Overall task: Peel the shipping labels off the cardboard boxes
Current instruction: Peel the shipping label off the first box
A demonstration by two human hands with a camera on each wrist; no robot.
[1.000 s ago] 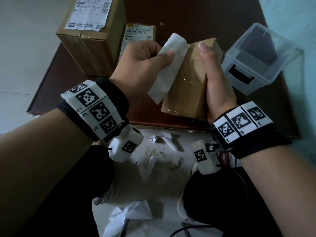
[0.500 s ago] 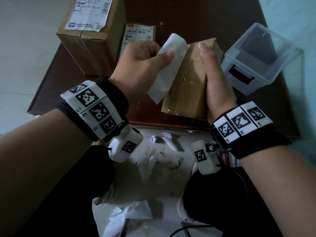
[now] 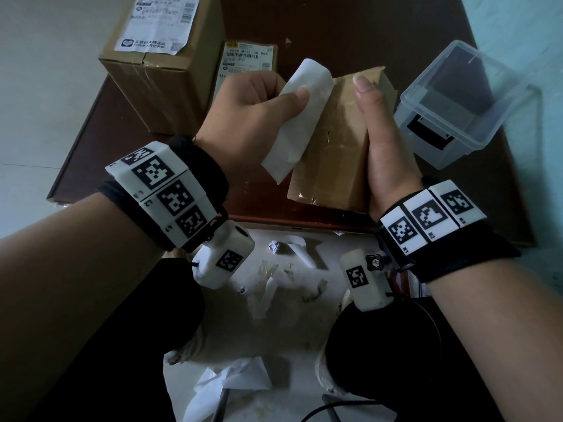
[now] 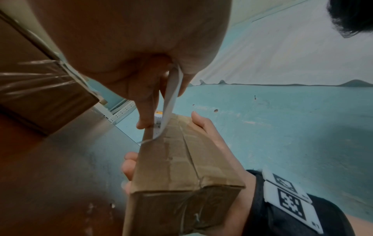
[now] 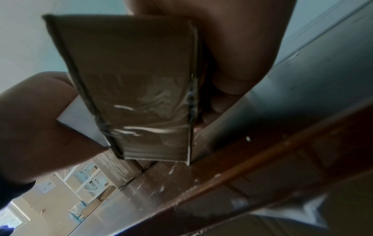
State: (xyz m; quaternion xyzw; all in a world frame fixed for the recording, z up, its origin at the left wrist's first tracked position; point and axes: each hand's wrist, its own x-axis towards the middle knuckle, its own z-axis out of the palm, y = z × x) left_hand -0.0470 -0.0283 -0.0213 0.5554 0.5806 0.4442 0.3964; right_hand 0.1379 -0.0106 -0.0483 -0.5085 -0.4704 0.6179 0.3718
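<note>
A small taped cardboard box (image 3: 332, 147) is held above the near edge of the brown table (image 3: 100, 141). My right hand (image 3: 387, 147) grips its right side, thumb lying along the top face, fingers curled under, as the left wrist view shows on the box (image 4: 177, 167). My left hand (image 3: 249, 114) pinches a white shipping label (image 3: 298, 117) between thumb and fingers. The label is lifted and curled back from the box's left side; in the left wrist view the label (image 4: 171, 99) still meets the box at its far left edge. The right wrist view shows the box's taped end (image 5: 139, 95).
A large cardboard box (image 3: 164, 68) with a label on top and a smaller labelled box (image 3: 246, 59) stand at the table's back left. A clear plastic bin (image 3: 457, 102) sits at the right. Torn label scraps (image 3: 274, 287) litter the floor between my knees.
</note>
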